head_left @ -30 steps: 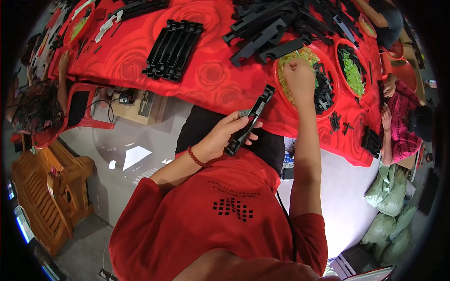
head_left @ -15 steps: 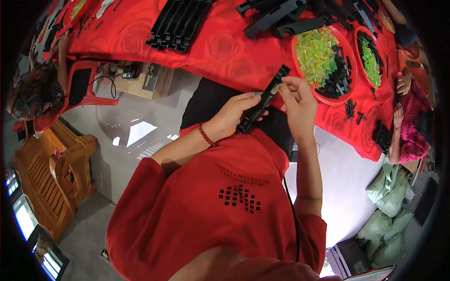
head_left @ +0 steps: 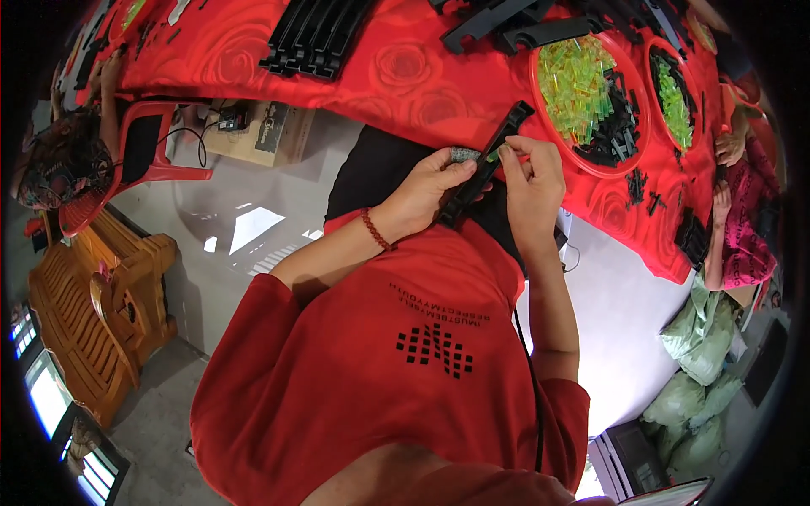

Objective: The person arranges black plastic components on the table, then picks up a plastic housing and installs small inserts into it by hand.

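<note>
My left hand (head_left: 422, 192) is closed around a long black channel-shaped plastic strip (head_left: 511, 122), which it holds at a slant above my lap, by the table edge. A grey band (head_left: 462, 155) is wrapped about a finger of that hand. My right hand (head_left: 537, 181) has thumb and forefinger pinched at the strip's upper half. Between them shows a small yellow-green piece (head_left: 494, 156), partly hidden by the fingertips. Nearest to the right hand on the table, a red bowl (head_left: 648, 126) holds yellow-green translucent pieces (head_left: 574, 80) and small black parts (head_left: 620, 126).
Black strips (head_left: 312, 38) lie side by side on the red tablecloth (head_left: 405, 67), with more piled (head_left: 506, 25) farther right. A second red bowl (head_left: 699, 118) stands beyond. Other people sit at both sides. A red chair (head_left: 139, 169) and a wooden bench (head_left: 93, 320) are at left.
The strip and my left hand have shifted slightly up and right. My right fingers stay pinched at the strip, and the whole view has moved a little.
</note>
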